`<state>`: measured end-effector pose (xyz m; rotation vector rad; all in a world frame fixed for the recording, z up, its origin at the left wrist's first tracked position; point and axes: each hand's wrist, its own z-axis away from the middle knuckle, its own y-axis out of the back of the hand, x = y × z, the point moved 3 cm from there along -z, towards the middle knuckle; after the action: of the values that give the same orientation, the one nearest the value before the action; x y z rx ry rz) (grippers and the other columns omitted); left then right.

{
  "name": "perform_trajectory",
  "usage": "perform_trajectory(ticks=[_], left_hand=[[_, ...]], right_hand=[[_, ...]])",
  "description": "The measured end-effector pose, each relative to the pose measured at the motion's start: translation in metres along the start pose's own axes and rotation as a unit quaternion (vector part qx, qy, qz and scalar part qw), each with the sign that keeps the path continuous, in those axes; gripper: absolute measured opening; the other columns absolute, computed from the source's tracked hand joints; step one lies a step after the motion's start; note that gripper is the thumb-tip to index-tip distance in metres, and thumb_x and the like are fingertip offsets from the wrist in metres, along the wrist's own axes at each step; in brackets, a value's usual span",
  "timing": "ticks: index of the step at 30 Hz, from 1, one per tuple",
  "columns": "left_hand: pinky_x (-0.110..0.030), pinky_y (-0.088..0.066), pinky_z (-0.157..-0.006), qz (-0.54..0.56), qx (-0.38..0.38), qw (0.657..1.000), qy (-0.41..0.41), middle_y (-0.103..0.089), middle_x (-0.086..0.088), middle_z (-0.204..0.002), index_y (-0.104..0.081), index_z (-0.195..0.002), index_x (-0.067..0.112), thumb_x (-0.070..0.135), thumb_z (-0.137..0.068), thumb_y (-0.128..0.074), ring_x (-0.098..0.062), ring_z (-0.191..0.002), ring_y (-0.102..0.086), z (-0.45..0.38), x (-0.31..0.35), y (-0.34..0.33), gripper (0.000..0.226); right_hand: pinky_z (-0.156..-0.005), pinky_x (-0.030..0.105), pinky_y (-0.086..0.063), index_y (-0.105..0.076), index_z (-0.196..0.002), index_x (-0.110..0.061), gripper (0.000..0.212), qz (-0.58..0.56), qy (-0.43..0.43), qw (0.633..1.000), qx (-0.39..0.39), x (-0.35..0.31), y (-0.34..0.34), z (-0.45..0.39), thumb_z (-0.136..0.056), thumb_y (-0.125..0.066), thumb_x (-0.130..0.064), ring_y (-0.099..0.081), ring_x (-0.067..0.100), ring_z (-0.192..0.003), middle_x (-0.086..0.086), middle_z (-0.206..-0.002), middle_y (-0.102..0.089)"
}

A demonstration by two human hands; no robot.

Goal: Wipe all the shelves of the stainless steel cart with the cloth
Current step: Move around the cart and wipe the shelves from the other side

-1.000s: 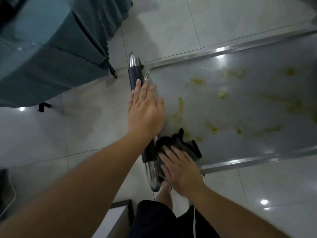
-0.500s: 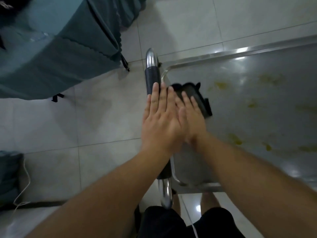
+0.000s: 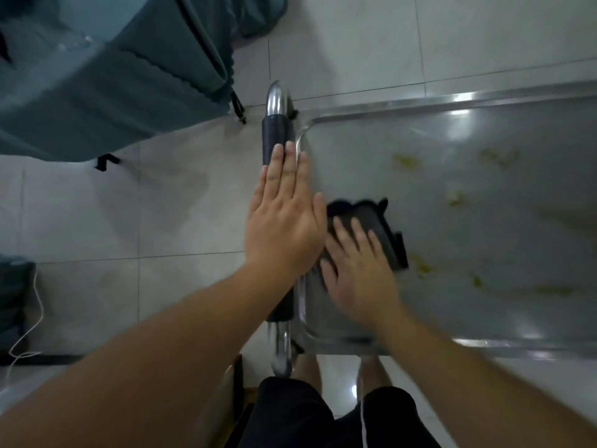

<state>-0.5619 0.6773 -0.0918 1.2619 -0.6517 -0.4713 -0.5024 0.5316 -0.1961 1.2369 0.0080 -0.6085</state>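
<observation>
The stainless steel cart's top shelf (image 3: pixel 452 130) fills the right side, with yellow-green smears (image 3: pixel 407 161) across it. A dark cloth (image 3: pixel 371 218) lies on the shelf near its left end. My right hand (image 3: pixel 358 273) presses flat on the cloth, fingers spread. My left hand (image 3: pixel 284 215) rests flat, fingers together, on the cart's black-gripped handle (image 3: pixel 274 134), which runs along the shelf's left end. The part of the shelf beside the handle looks free of smears.
A table draped in teal cloth (image 3: pixel 97 76) stands at the upper left, close to the handle's far end. Pale floor tiles (image 3: pixel 129 221) surround the cart. My legs and dark shorts (image 3: pixel 307 412) are at the bottom edge. A white cable (image 3: pixel 29 328) lies at the left.
My right hand swept the cloth from the shelf's near corner up to the far corner by the handle, then back toward the middle. My left hand stayed on the handle.
</observation>
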Motion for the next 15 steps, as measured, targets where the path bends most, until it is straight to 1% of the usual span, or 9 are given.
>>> perform_trajectory(ticks=[1,3,4,6,9,12,14,15], left_hand=[[-0.035,0.012,-0.13,0.0,-0.002,1.0,0.0,0.013,-0.006,-0.176,0.001,-0.168,0.011,0.044,-0.111,-0.009,-0.013,-0.16,0.022,0.0,0.0,0.0,0.067],[-0.035,0.014,-0.129,-0.011,-0.005,1.0,0.003,0.013,-0.006,-0.176,0.0,-0.168,0.01,0.045,-0.11,-0.008,-0.014,-0.16,0.022,0.001,0.001,0.001,0.068],[-0.034,0.015,-0.129,-0.016,-0.005,1.0,0.005,0.013,-0.006,-0.176,0.0,-0.168,0.01,0.045,-0.11,-0.007,-0.014,-0.159,0.023,0.001,0.001,0.001,0.068],[-0.034,0.015,-0.129,-0.023,-0.005,1.0,0.004,0.011,-0.007,-0.177,-0.001,-0.168,0.01,0.046,-0.111,-0.007,-0.014,-0.16,0.022,0.002,0.001,0.001,0.068],[-0.035,0.014,-0.129,-0.022,-0.001,1.0,0.0,0.008,-0.007,-0.177,-0.004,-0.168,0.009,0.046,-0.111,-0.009,-0.015,-0.16,0.021,0.001,0.001,0.0,0.068],[-0.036,0.011,-0.13,-0.012,0.004,1.0,0.0,0.005,-0.005,-0.177,-0.007,-0.168,0.01,0.046,-0.111,-0.009,-0.013,-0.16,0.02,0.0,0.001,-0.001,0.068],[-0.037,0.01,-0.131,-0.02,0.005,1.0,0.002,0.004,-0.004,-0.177,-0.008,-0.168,0.01,0.046,-0.111,-0.009,-0.013,-0.16,0.02,0.0,0.001,-0.001,0.068],[-0.038,0.01,-0.131,-0.027,0.003,1.0,0.005,0.004,-0.004,-0.177,-0.008,-0.168,0.011,0.047,-0.111,-0.009,-0.014,-0.16,0.02,0.0,0.002,0.0,0.068]], right_hand=[[-0.127,0.054,-0.016,-0.027,-0.164,-0.028,0.06,-0.005,-0.001,1.0,0.01,0.001,-0.017,0.038,-0.109,-0.032,-0.047,-0.009,0.029,-0.161,0.0,-0.174,-0.016],[-0.126,0.054,-0.018,-0.027,-0.165,-0.028,0.06,-0.001,-0.012,1.0,0.0,0.01,-0.045,0.101,-0.109,-0.032,-0.049,-0.008,0.029,-0.161,-0.002,-0.175,-0.012],[-0.127,0.053,-0.016,-0.025,-0.165,-0.029,0.061,0.005,-0.021,1.0,-0.011,0.015,-0.053,0.12,-0.109,-0.031,-0.051,-0.009,0.028,-0.161,-0.004,-0.175,-0.01],[-0.129,0.05,-0.012,-0.026,-0.165,-0.032,0.061,0.009,-0.021,1.0,-0.022,0.025,-0.056,0.127,-0.108,-0.028,-0.053,-0.009,0.026,-0.161,-0.006,-0.175,-0.009],[-0.129,0.05,-0.013,-0.032,-0.163,-0.032,0.059,0.008,-0.008,1.0,0.006,0.037,-0.04,0.089,-0.107,-0.032,-0.052,-0.011,0.025,-0.161,-0.005,-0.174,-0.014],[-0.129,0.049,-0.013,-0.038,-0.16,-0.03,0.059,0.007,-0.024,0.998,0.052,0.051,-0.005,0.019,-0.105,-0.039,-0.049,-0.016,0.027,-0.16,-0.001,-0.172,-0.025],[-0.129,0.048,-0.009,-0.037,-0.161,-0.031,0.061,0.006,-0.027,0.999,0.041,0.062,0.023,-0.039,-0.104,-0.037,-0.051,-0.016,0.027,-0.159,-0.001,-0.172,-0.025],[-0.129,0.047,-0.005,-0.032,-0.162,-0.033,0.063,0.001,-0.031,0.999,0.022,0.068,0.037,-0.071,-0.103,-0.032,-0.054,-0.012,0.026,-0.16,-0.002,-0.173,-0.019]])
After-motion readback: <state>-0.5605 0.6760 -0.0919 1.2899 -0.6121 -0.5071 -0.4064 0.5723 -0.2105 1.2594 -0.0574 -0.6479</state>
